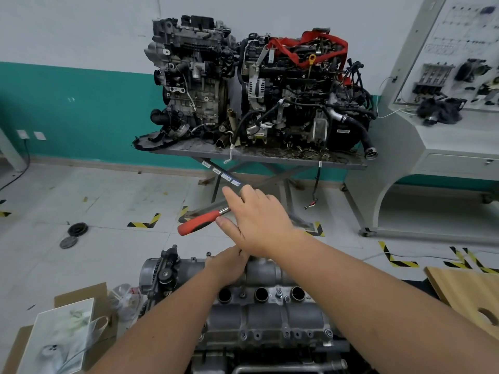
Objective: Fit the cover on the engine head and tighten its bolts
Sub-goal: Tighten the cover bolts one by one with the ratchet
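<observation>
Cover [270, 306] seated on engine head [259, 336], 6 o'clock; left hand [229, 263] rests on its far edge, grip hidden, cannot tell; right hand [256, 220] crosses above, grip closed on red-handled ratchet [199, 222]; cardboard box [81, 298] at 8 o'clock; two engines [253, 87] on counter [270, 155] at 12 o'clock.

An auto repair training workshop. Two engines [256, 85] sit on a far steel table [270, 155]. Hazard tape [144, 222] marks the tiled floor.
</observation>
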A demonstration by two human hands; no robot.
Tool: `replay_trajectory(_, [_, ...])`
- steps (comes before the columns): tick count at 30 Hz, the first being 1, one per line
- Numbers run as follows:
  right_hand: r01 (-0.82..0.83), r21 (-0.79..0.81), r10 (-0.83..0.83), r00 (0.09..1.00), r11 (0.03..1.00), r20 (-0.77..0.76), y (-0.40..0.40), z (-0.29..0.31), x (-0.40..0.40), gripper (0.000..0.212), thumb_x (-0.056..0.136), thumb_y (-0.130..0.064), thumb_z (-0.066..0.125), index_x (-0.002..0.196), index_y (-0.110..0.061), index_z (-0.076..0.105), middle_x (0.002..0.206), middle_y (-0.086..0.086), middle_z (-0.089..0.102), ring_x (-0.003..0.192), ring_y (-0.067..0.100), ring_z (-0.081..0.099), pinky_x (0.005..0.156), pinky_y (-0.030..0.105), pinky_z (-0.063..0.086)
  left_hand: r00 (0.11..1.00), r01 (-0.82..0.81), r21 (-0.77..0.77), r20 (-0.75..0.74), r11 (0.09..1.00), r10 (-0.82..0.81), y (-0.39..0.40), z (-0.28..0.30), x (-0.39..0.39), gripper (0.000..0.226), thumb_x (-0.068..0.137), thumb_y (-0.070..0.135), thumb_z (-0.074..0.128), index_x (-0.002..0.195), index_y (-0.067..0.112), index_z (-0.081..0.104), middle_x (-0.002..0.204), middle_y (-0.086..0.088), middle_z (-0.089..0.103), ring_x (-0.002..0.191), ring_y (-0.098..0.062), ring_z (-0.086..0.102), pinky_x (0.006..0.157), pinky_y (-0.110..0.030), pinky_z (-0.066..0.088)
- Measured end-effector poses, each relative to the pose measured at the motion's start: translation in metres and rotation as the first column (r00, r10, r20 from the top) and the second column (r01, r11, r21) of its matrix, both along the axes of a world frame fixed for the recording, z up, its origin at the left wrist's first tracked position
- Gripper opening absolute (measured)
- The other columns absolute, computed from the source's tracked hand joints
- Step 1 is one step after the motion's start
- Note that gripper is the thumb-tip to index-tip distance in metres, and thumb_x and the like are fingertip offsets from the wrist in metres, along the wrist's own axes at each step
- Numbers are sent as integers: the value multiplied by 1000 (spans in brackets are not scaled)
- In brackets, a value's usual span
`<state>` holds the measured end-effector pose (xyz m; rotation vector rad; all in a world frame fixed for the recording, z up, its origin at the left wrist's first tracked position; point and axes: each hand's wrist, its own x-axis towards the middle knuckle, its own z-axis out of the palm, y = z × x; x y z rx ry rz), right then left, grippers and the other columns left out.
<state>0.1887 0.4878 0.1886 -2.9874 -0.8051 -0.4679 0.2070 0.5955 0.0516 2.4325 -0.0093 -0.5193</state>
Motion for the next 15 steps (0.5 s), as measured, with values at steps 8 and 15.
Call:
replay_trajectory(8, [89,9,-87,986,996,-144,12,21,5,43,106,-47,22,114,-17,52,97,5,55,76,26,50,66,38,35,999,32,107,34,994,-36,-1,-1,-4,56,104,56,15,136,26,49,144,2,54,132,-23,48,111,-51,26])
replay_trajectory(15, [689,711,423,608,141,-672,26,23,-2,17,102,-21,51,90,-12,58,78,5,71,83,22,68,77,31,46,999,21,164,44,986,-29,0,-3,-7,55,102,57,12,123,27,54,132,2,61,122,-24,54,105,-51,25])
